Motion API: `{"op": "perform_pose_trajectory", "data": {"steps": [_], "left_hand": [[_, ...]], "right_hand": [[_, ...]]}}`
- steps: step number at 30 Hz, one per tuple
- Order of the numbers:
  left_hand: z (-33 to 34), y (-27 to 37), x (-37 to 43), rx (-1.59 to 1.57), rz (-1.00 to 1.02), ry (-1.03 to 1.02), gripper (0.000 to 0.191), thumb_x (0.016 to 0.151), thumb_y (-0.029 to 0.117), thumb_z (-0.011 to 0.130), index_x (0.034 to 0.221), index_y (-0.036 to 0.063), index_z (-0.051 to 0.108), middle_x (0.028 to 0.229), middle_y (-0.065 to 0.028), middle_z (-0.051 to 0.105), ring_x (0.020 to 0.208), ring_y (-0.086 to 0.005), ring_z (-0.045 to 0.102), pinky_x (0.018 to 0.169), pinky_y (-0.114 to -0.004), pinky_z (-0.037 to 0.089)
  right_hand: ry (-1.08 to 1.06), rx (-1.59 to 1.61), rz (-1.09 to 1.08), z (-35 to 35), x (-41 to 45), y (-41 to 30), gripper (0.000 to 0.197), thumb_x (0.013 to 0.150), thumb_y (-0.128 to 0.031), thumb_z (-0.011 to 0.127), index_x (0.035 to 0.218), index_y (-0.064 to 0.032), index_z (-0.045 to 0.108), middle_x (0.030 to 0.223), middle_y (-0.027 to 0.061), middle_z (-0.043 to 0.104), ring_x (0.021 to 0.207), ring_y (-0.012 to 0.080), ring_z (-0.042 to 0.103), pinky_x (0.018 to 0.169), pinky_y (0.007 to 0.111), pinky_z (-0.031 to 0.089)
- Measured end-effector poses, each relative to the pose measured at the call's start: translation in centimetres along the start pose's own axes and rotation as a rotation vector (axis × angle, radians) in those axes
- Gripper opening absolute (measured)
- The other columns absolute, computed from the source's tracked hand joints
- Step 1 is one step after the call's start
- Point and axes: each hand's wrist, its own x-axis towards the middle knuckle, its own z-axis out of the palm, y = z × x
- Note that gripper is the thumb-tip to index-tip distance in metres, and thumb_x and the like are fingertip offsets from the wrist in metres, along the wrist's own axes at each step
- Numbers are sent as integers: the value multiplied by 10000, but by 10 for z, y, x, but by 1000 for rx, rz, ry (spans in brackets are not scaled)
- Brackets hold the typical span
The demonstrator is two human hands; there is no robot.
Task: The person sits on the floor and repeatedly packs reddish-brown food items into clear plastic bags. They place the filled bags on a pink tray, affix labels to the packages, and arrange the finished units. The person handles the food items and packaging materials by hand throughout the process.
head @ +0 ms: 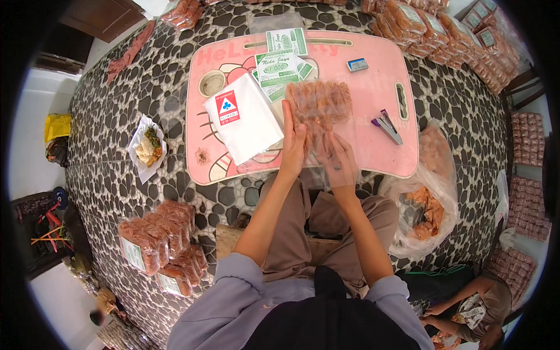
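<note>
Over the near edge of a pink folding table (385,153), both my hands hold a clear plastic bag of orange-brown snacks (321,103). My left hand (294,146) steadies its left side, fingers pointing up along it. My right hand (342,164) is at the bag's lower part, its fingers behind or inside the clear film; which one I cannot tell. Left of the bag lies a stack of white plastic bags (247,120) with a red label. Behind are printed green-and-white paper labels (278,68). A stapler (388,127) with purple parts and a small staple box (357,65) lie to the right.
An open plastic sack of snacks (422,218) stands right of my knees. Filled packs (157,240) are stacked on the floor at left, near a paper of food (148,148). More packs (420,26) are piled at back right. Another person (477,306) sits at lower right.
</note>
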Motion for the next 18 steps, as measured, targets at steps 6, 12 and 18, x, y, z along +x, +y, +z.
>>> {"op": "perform_pose_trajectory", "data": {"steps": [6,12,18], "left_hand": [[-3,6,0,89,-24,-17,1213,718,270,812,1483,-6,-88,1571,-185,21,1440,-262,124,1146,-350,168],[1,1,1,251,16,66,1179,716,238,813,1483,-25,-42,1559,-214,44,1434,-280,142,1145,-365,180],[19,28,-33,439,44,147,1022,771,197,765,1494,-1,71,1541,-167,143,1405,-262,212,1119,-392,242]], "right_hand": [[130,-8,-41,17,4,2,475,812,-21,661,1271,-9,536,1244,152,538,1140,295,529,935,360,459],[87,-16,34,13,-4,-4,545,835,-9,615,1357,-14,454,1244,204,484,1146,392,420,997,435,354],[115,95,96,-8,-33,-20,540,886,-28,552,1407,-23,409,1309,168,497,1246,285,434,1023,334,353]]}}
